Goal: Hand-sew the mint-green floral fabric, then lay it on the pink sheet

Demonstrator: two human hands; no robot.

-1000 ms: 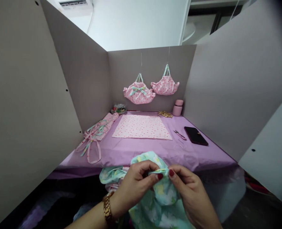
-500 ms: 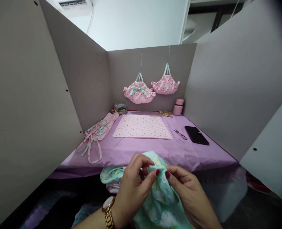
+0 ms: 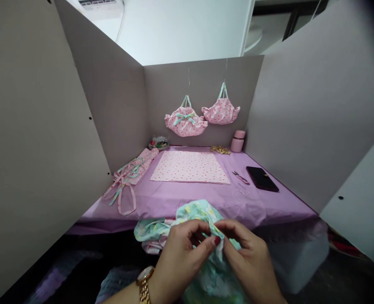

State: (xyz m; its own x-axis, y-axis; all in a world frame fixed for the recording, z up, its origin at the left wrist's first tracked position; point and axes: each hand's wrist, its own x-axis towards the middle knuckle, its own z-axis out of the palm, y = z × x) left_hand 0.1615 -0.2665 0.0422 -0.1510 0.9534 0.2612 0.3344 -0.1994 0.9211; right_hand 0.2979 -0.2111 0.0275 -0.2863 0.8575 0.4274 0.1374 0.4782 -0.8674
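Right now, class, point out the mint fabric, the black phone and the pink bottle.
mint fabric (image 3: 196, 210), head view, top fold above the hands
black phone (image 3: 262, 178), head view, screen centre
pink bottle (image 3: 237, 142), head view, body

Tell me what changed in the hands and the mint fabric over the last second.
Both hands drew closer: the left hand and right hand now pinch the mint fabric's folded edge at one spot, fingertips touching. The watch face turned up. The pink dotted cloth, scissors and phone stayed put.

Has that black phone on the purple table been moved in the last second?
No. The black phone lies just right of the small scissors, beside the right partition wall, as before; the slight shift in the picture matches the whole scene moving with the camera.
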